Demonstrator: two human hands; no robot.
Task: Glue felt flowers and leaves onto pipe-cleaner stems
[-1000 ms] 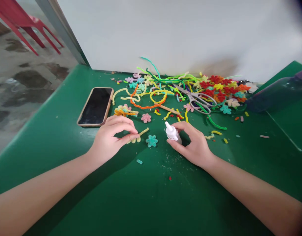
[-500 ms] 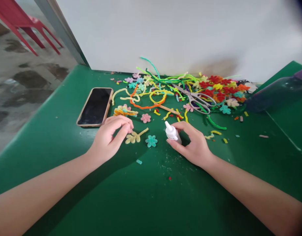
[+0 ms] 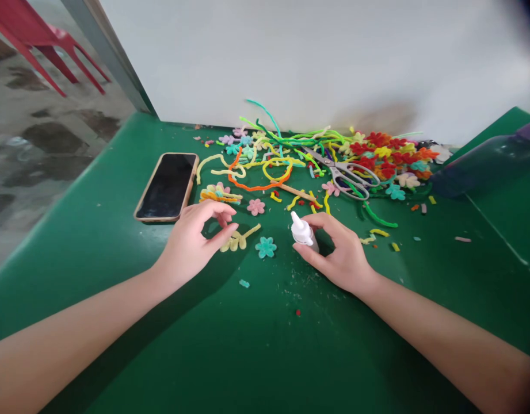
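My right hand [image 3: 340, 250] is wrapped around a small white glue bottle [image 3: 302, 231] with a pointed nozzle, upright on the green table [image 3: 265, 356]. My left hand [image 3: 199, 236] holds nothing; its thumb and fingers are apart above a pale yellow pipe-cleaner leaf sprig [image 3: 241, 238], partly covering it. Between the hands lies a teal pipe-cleaner flower [image 3: 266, 247], and a pink flower [image 3: 256, 207] sits just behind it. A bundle of yellow, orange and pink pipe-cleaner pieces [image 3: 220, 195] rests beyond my left fingers.
A phone [image 3: 167, 187] lies left. Behind are an orange pipe cleaner [image 3: 258, 188], a wooden stick [image 3: 299, 192], scissors [image 3: 344, 172] and a heap of red flowers [image 3: 379, 155]. A bottle [image 3: 484, 161] lies right, by a white wall [image 3: 290, 63]. A red chair [image 3: 40, 34] stands beyond.
My left thumb and fingers have spread apart from a pinch. My right hand and the glue bottle have barely moved.
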